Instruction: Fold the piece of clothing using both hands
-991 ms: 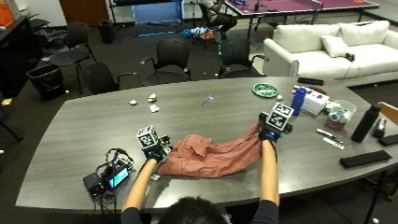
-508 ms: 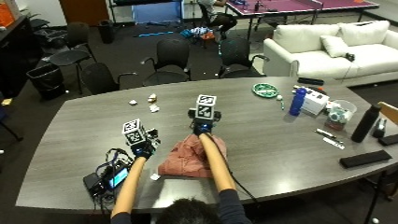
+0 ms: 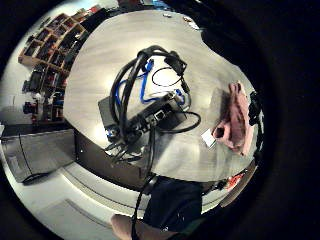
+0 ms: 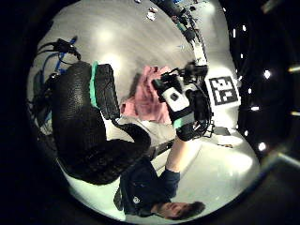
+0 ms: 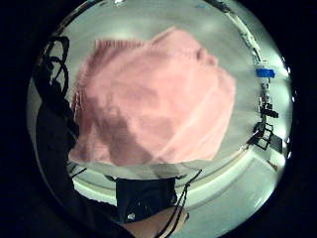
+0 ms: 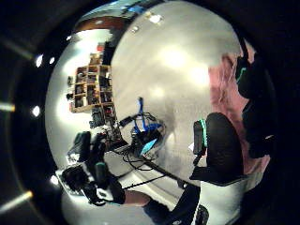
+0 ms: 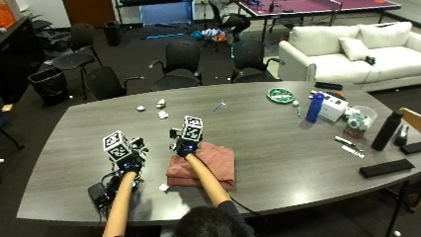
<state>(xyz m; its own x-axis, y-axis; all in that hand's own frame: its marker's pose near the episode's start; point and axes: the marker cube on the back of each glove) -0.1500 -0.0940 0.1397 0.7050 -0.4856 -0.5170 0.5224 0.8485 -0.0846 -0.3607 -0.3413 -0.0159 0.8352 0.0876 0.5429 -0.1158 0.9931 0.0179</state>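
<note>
We see pink garment point(image 7: 202, 165) folded near worktop point(image 7: 276, 133) front edge, long axis front-to-back. Right hand point(image 7: 185, 146) over far-left corner, fingers unclear. Left hand point(image 7: 127, 161) beside it, empty, relaxed.

No text, label, brand or number can be read in any of the views. The white box point(image 7: 334, 105) and the blue bottle point(image 7: 315, 106) on the grey desk point(image 7: 276, 143) show no legible print.

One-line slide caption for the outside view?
Right hand at the folded pink garment; left hand beside it.
</note>
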